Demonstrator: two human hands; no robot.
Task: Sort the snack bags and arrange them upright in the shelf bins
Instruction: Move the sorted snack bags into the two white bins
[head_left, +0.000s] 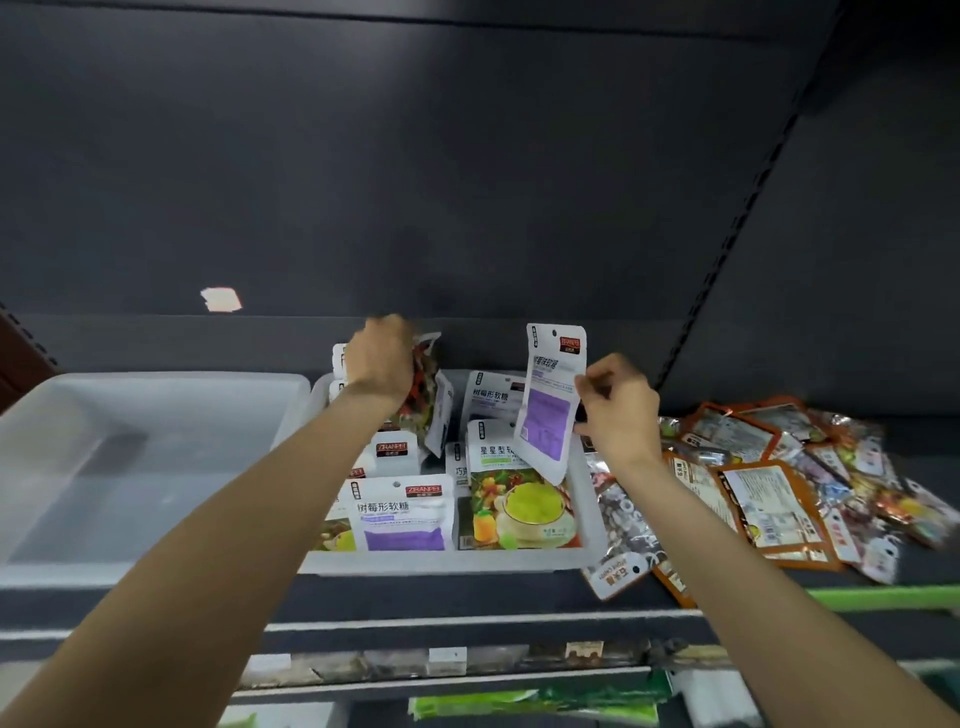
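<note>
Near the middle of the frame, the right hand (615, 410) pinches a white snack bag with a purple panel (549, 400) by its right edge; the curled fingers (592, 387) sit on that edge about halfway down, so most of the bag lies left of them, upright and slightly tilted above the right side of the middle bin (441, 562). Left of it, the left hand (379, 364) is curled round the top of a colourful clear bag (423, 400) at the back of the same bin, the bag hanging below and right of the knuckles. The bin holds upright bags: a purple raspberry-gummy bag (402, 512) and a fruit-printed bag (522, 512) in front. An empty translucent bin (156, 382) stands at left. Loose orange-edged bags (769, 493) lie flat in a pile on the shelf at right.
</note>
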